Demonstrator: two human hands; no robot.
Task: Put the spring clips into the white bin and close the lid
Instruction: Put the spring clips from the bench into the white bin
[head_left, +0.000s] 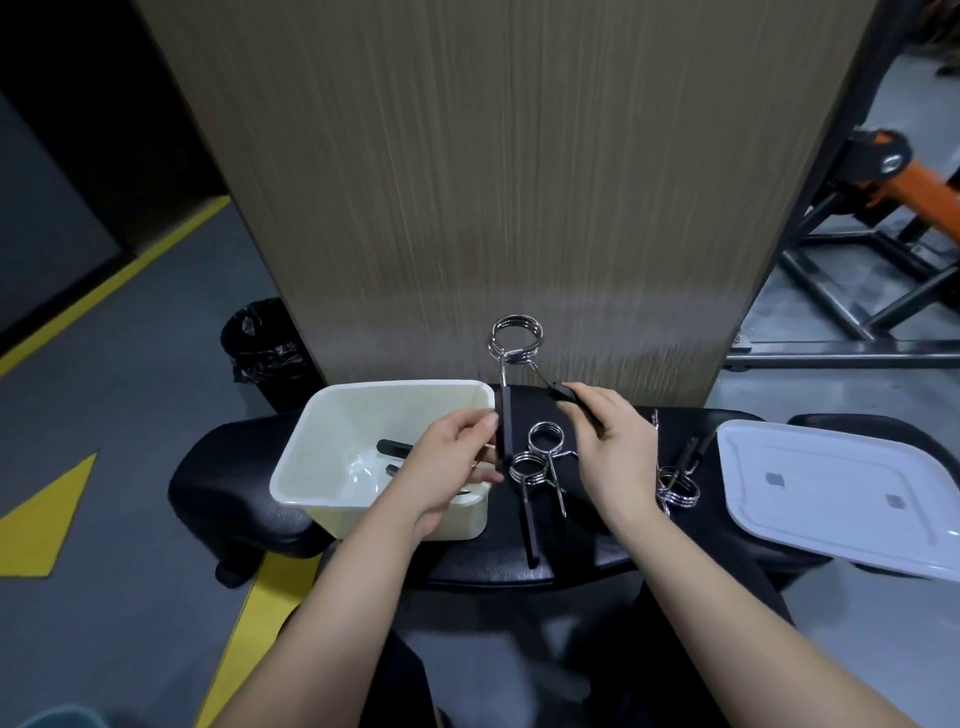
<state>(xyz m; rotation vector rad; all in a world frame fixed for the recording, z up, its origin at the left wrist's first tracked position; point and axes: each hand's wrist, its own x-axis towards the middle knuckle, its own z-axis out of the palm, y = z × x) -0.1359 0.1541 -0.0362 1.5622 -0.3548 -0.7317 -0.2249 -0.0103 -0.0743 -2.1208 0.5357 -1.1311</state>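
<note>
Hands (457, 462) over clip-holding white bin (332, 441)

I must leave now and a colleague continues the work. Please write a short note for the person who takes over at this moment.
Left hand and right hand each hold one black handle of a raised spring clip.
White bin is open on the left of the black bench, with at least one clip inside.
Two clips lie in the middle, more beside the lid on the right.
Left: bin all clips, close lid.
</note>
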